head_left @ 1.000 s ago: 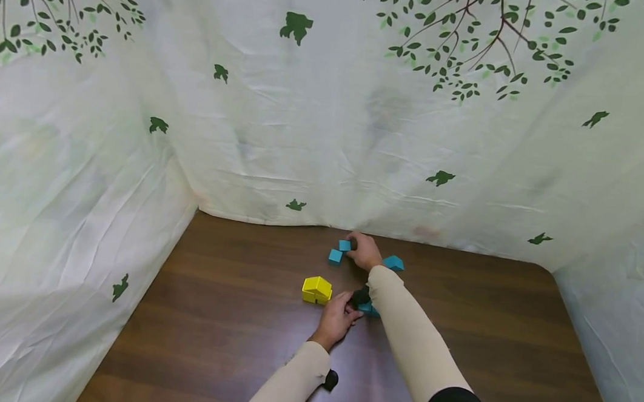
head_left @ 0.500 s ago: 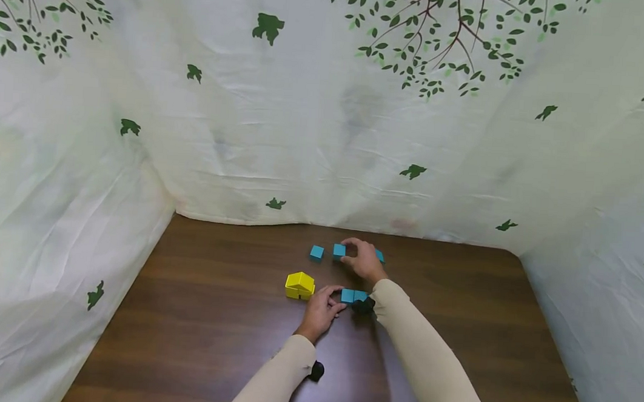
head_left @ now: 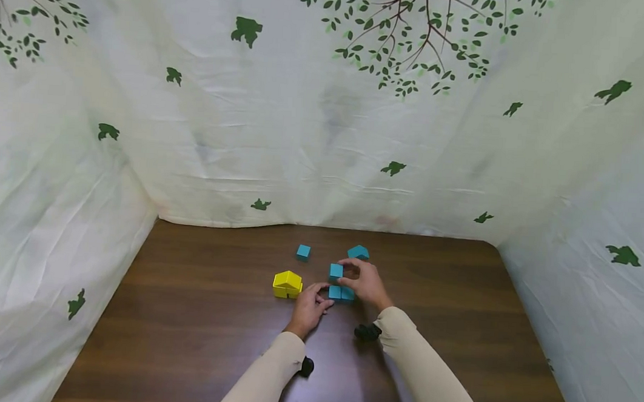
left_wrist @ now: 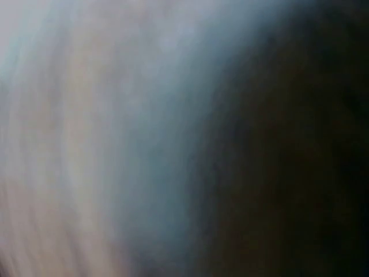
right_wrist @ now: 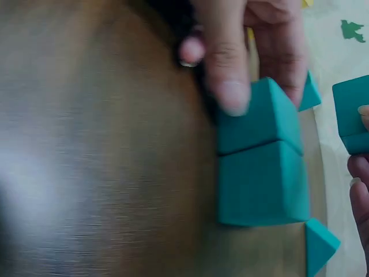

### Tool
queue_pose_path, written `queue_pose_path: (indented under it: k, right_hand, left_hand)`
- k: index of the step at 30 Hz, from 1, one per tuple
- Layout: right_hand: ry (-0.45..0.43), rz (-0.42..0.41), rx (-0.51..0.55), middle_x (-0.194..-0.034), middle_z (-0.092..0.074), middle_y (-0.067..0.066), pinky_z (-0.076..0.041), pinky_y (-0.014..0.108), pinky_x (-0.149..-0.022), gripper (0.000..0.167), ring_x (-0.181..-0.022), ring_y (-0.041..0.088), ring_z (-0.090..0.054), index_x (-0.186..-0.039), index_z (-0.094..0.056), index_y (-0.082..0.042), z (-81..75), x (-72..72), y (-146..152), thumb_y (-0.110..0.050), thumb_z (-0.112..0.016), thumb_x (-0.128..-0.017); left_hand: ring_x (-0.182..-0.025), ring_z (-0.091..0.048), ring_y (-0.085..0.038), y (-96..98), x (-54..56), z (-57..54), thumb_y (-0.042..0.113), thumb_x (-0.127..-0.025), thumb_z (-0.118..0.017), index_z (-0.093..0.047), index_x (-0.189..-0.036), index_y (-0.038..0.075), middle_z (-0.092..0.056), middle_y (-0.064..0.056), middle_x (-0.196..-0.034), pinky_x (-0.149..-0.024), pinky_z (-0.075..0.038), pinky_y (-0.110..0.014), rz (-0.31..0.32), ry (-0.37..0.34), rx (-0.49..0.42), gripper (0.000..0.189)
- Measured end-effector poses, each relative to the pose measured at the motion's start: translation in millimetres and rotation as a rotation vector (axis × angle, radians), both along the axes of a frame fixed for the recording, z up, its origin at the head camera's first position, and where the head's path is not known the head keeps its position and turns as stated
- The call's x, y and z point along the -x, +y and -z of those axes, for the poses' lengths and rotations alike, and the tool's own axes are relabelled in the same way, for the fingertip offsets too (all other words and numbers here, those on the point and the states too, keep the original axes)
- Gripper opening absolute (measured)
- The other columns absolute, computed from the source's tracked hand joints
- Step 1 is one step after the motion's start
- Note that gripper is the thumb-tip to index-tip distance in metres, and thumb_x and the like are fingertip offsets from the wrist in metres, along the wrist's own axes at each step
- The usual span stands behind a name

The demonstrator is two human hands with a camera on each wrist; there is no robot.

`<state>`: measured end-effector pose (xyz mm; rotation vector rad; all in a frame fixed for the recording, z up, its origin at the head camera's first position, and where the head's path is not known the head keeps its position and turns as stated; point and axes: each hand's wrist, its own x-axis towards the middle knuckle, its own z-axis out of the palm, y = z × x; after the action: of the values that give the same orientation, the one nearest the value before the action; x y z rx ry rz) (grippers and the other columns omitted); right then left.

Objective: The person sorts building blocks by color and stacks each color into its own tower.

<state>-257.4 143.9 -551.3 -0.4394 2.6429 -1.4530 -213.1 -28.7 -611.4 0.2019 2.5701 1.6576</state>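
In the head view my right hand pinches a blue cube between thumb and fingers, just behind two blue cubes set side by side. My left hand grips the left cube of that pair; in the right wrist view its thumb and fingers lie on opposite sides of one cube, which touches its neighbour. The held cube shows at that view's right edge, with fingertips of the right hand on it. The left wrist view is too blurred to read.
Left of my left hand stands a yellow block stack with a roof-shaped top. A single blue cube lies farther back, and a blue triangular block sits behind my right hand. White cloth borders the brown table.
My right hand has lifted a cube from the back and brought it nearer to the pair. The left hand stays at the pair's left cube. The head view has swung right.
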Motion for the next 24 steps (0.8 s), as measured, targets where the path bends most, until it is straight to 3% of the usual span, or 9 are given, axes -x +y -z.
queue_pose_path:
  k: [9,24]
  right_hand:
    - [0.04,-0.016,0.022,-0.109,-0.069,0.013,-0.054,0.042,-0.083,0.033,-0.098,0.029,-0.066,-0.115,-0.066,-0.001,12.4,-19.5,0.1,-0.004,-0.074,-0.083]
    - [0.032,0.022,0.012,-0.112,-0.068,0.01,-0.052,0.045,-0.086,0.033,-0.104,0.027,-0.063,-0.114,-0.068,-0.005,17.7,-32.0,4.1,-0.008,-0.076,-0.083]
  left_hand:
    - [-0.059,-0.059,-0.011,-3.5,2.7,-0.2,0.001,-0.085,-0.071,-0.058,-0.122,-0.006,-0.059,-0.013,-0.095,-0.056,-0.052,-0.021,-0.001,0.018,0.009,0.04]
    - [-0.061,-0.059,-0.01,-0.5,0.6,-1.8,0.0,-0.085,-0.071,-0.059,-0.122,-0.003,-0.06,-0.013,-0.1,-0.056,-0.051,-0.019,0.002,0.001,0.003,0.039]
